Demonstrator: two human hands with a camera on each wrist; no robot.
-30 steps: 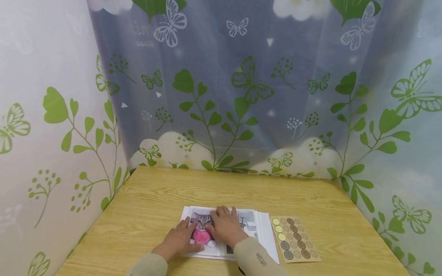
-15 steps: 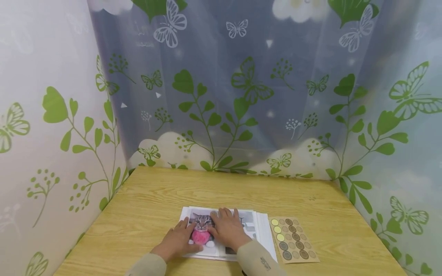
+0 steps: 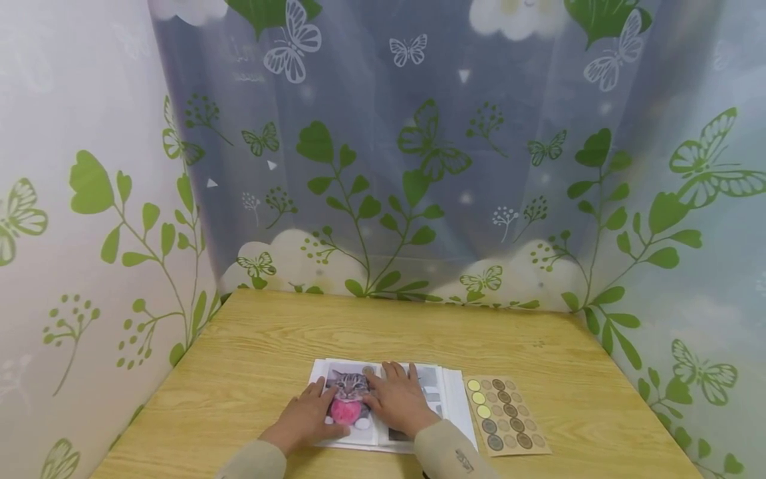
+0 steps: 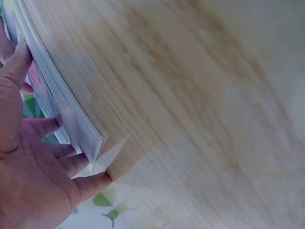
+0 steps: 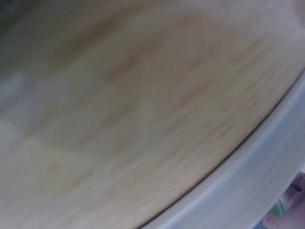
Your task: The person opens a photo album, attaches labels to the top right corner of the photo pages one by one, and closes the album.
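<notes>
An open photo album (image 3: 463, 412) with thick white pages lies on the table in the head view. Its left page carries a picture of a cat (image 3: 349, 384) with a pink round shape below the face. A small brown round sticker (image 3: 368, 371) shows at that picture's upper right corner. My left hand (image 3: 306, 414) rests along the page's left side, fingers stretched out. In the left wrist view, fingertips of the left hand (image 4: 43, 167) lie at the album's edge. Flat across the album's middle, my right hand (image 3: 403, 397) partly covers a greyish picture (image 3: 432, 376) on the right page.
Right of the album lies a brown sticker sheet (image 3: 507, 416) with rows of round stickers, several dark and 3 yellow. The wooden table (image 3: 287, 326) reaches back to a patterned curtain (image 3: 383, 166), which also hangs at both sides.
My right hand has slid slightly right, uncovering the round sticker at the cat picture's upper right corner. My left hand stays on the page's left side. The whole view drifts slightly.
</notes>
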